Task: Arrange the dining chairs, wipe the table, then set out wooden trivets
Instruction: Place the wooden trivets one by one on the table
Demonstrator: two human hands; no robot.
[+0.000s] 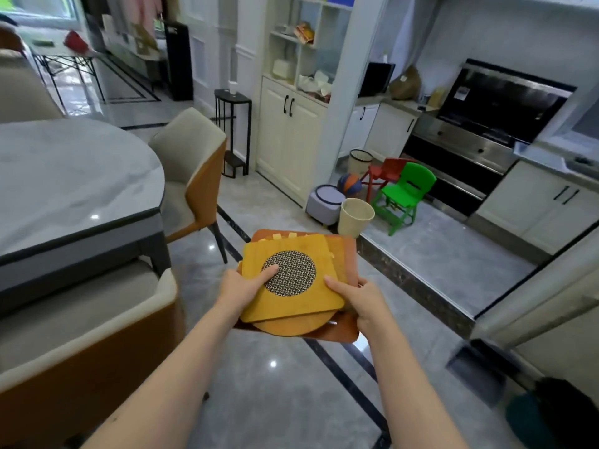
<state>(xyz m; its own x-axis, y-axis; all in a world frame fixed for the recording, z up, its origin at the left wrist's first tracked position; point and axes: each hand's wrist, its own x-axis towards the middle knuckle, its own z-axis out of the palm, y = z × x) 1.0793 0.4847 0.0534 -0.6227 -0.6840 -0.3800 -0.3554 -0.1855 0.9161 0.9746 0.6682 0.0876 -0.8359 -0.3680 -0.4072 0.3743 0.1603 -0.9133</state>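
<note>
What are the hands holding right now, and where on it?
A stack of trivets: left hand grips its left edge, right hand its right edge, thumbs on top.

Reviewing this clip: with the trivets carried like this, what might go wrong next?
The trivet stack is fanned and uneven, gripped only at its near edges by the left hand and right hand; the top piece may slide off onto the glossy floor. The chair sits close beside the table, crowding the approach.
</note>
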